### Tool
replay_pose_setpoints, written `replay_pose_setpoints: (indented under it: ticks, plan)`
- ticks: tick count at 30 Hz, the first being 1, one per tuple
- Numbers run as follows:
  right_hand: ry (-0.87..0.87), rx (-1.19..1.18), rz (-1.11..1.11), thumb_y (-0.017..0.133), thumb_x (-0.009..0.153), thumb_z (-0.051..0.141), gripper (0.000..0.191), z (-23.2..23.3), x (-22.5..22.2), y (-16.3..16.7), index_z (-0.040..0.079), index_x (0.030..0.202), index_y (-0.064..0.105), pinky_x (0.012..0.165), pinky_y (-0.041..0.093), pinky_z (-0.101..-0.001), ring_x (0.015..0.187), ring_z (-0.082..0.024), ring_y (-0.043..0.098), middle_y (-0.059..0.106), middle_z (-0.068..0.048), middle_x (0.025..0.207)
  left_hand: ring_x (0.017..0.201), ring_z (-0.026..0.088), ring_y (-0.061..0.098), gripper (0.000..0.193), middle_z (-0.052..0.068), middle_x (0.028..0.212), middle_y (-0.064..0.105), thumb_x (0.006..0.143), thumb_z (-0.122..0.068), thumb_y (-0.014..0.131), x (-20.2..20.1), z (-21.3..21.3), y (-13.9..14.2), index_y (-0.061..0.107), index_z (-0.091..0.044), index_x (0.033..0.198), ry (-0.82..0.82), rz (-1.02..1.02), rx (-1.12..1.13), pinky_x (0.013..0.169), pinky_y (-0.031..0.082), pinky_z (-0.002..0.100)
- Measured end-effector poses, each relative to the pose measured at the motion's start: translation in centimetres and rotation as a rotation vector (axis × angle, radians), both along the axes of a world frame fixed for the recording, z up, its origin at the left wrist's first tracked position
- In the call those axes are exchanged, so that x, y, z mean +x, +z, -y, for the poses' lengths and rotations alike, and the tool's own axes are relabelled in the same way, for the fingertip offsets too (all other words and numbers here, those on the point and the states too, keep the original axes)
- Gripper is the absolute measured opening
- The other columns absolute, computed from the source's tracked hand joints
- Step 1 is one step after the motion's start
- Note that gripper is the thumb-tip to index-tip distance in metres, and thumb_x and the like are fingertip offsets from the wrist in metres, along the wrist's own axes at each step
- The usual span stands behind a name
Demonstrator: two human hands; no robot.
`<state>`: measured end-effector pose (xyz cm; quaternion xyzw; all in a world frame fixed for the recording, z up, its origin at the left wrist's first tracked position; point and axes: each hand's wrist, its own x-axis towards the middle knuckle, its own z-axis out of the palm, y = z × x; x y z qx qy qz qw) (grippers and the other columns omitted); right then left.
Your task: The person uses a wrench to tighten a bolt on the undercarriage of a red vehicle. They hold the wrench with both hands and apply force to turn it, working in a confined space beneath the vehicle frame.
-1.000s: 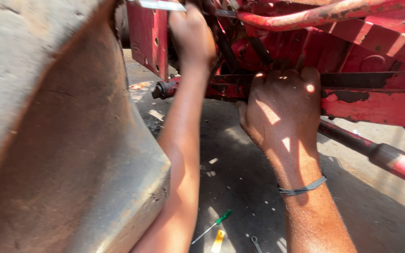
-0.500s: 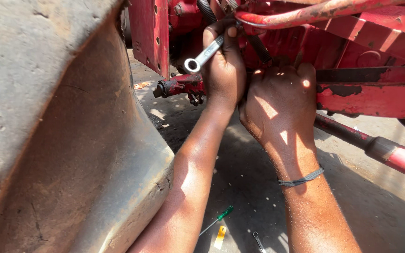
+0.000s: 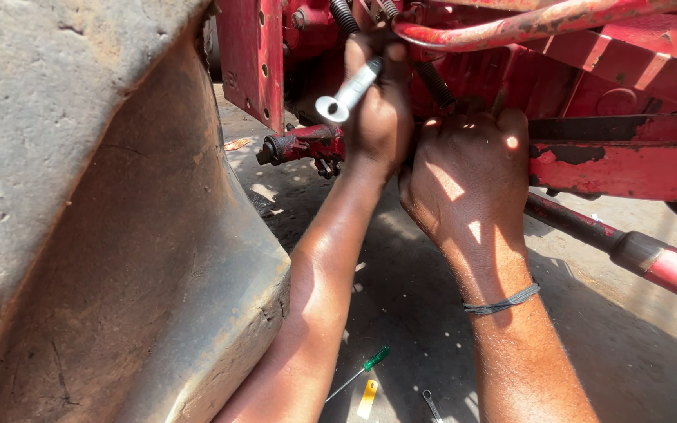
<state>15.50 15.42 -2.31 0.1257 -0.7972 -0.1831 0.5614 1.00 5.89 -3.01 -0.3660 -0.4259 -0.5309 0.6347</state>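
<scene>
**Wrench raised under the red machine**

Since the earlier frame the left hand [image 3: 379,110] sits a little higher against the red machine frame [image 3: 628,168], and the ring spanner [image 3: 348,95] in it now points down and to the left, with its ring end free in the air in the upper middle of the frame. This hand is closed tightly around the shaft of the spanner. The right hand [image 3: 468,184] stays pressed on the red metal just beside it; its fingers curl over an edge, and I cannot tell if they pinch something there.

No package, label or sign can be made out. A small yellow strip [image 3: 367,398] lies at the lower middle, near a green-handled screwdriver [image 3: 358,373] and a small metal tool [image 3: 431,405] that is cut off by the bottom edge.

What the spanner's far end grips is hidden behind the left hand. A large tyre [image 3: 95,235], grey and dusty, fills the left half of the frame and is cut off on three sides. A red rod [image 3: 628,251] runs to the right edge.

The ground [image 3: 409,305] is dark concrete, partly in shadow, with sunlight patches; the place is outdoors.
</scene>
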Motion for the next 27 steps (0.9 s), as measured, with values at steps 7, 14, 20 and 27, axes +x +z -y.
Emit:
replay_pose_setpoints:
  ticks: [7, 14, 20, 27]
  plan:
    - [-0.031, 0.029, 0.034, 0.072, 0.081, 0.044, 0.031, -0.2, 0.1, 0.0, 0.014, 0.074, 0.068, 0.079, 0.044, -0.0420, 0.074, -0.027, 0.067, 0.068, -0.009, 0.067, 0.067, 0.011, 0.036, 0.015, 0.001, 0.078, 0.043, 0.100, 0.002, 0.041, -6.6, 3.5, 4.9, 0.056, 0.004, 0.103, -0.503, 0.119, 0.285, 0.060, 0.033, 0.033]
    - [-0.030, 0.013, 0.047, 0.076, 0.079, 0.053, 0.040, 0.2, -0.1, 0.1, 0.013, 0.073, 0.069, 0.078, 0.044, -0.0431, 0.076, -0.028, 0.067, 0.068, -0.009, 0.068, 0.064, 0.016, 0.051, 0.009, 0.005, 0.071, 0.055, 0.085, -0.001, 0.045, -6.8, 5.1, 6.1, 0.054, 0.002, 0.085, -0.257, 0.304, 0.314, 0.063, 0.047, 0.036]
    - [-0.061, 0.017, 0.051, 0.075, 0.080, 0.055, 0.042, 0.3, 0.2, 0.2, 0.013, 0.073, 0.069, 0.078, 0.044, -0.0419, 0.075, -0.027, 0.066, 0.067, -0.008, 0.068, 0.069, 0.020, 0.059, 0.027, 0.012, 0.076, 0.067, 0.103, -0.021, 0.052, -4.9, 3.7, 5.1, 0.060, 0.003, 0.095, -0.195, 0.408, 0.162, 0.068, 0.052, 0.036]
    - [-0.087, 0.027, 0.070, 0.073, 0.081, 0.053, 0.040, 0.1, 0.0, 0.3, 0.014, 0.074, 0.069, 0.077, 0.043, -0.0414, 0.073, -0.026, 0.066, 0.068, -0.008, 0.067, 0.072, 0.027, 0.052, 0.031, 0.018, 0.076, 0.057, 0.105, -0.015, 0.055, -8.1, 4.4, 4.2, 0.057, 0.011, 0.087, -0.049, 0.387, 0.277, 0.074, 0.052, 0.040]
